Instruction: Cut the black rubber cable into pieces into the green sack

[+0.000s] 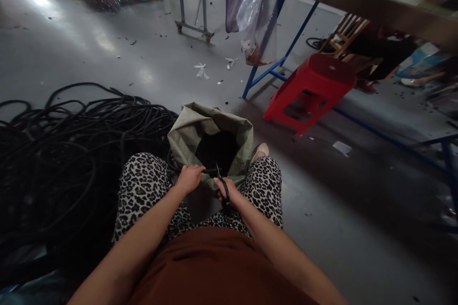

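Black cable (209, 171) is pinched in the closed left hand (189, 177), directly over the mouth of the grey-green woven sack (189, 131) set between the knees. Scissors (222, 186) are gripped in the right hand (226, 189), fingers through the loops, blades at the cable just right of the left hand; blade opening cannot be told. Judgement: the cut is best made square and close to the grip, above the sack mouth. Left of the sack, the cable heap (64, 162) is noted. No readable writing or labels are seen.
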Available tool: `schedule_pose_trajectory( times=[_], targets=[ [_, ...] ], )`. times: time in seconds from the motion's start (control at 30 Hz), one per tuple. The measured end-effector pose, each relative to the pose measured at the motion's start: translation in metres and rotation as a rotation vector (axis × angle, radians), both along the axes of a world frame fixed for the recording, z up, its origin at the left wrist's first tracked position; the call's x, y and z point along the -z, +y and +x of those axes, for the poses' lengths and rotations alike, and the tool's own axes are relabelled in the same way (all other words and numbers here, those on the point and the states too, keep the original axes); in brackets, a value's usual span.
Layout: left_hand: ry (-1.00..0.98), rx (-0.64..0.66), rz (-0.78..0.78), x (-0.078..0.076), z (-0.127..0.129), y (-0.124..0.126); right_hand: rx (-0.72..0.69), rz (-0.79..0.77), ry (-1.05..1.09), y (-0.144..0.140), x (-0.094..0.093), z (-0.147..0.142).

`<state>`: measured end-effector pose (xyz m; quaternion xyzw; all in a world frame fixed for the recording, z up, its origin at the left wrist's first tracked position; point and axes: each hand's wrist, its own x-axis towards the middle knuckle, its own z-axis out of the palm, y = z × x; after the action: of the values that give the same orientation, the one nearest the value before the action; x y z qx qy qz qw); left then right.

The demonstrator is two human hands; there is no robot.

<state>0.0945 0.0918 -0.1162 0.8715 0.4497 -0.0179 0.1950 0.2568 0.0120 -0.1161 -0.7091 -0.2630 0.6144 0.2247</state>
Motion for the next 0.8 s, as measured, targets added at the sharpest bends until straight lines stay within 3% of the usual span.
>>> schedule_pose_trajectory(
  times=[0.2, 0.47, 0.8],
  targets=[
    [-0.014, -0.02, -0.002, 0.002, -0.004, 0.001, 0.043, 0.046, -0.065, 0.001, 0.006, 0.003],
    [0.031, -0.03, 0.021, 0.005, -0.007, 0.004, -0.049, 0.074, -0.101, -0.002, 0.015, 0.006],
    [0.05, -0.094, 0.053, -0.002, -0.004, 0.005, -0.023, 0.015, -0.01, -0.002, 0.003, 0.005]
  ],
)
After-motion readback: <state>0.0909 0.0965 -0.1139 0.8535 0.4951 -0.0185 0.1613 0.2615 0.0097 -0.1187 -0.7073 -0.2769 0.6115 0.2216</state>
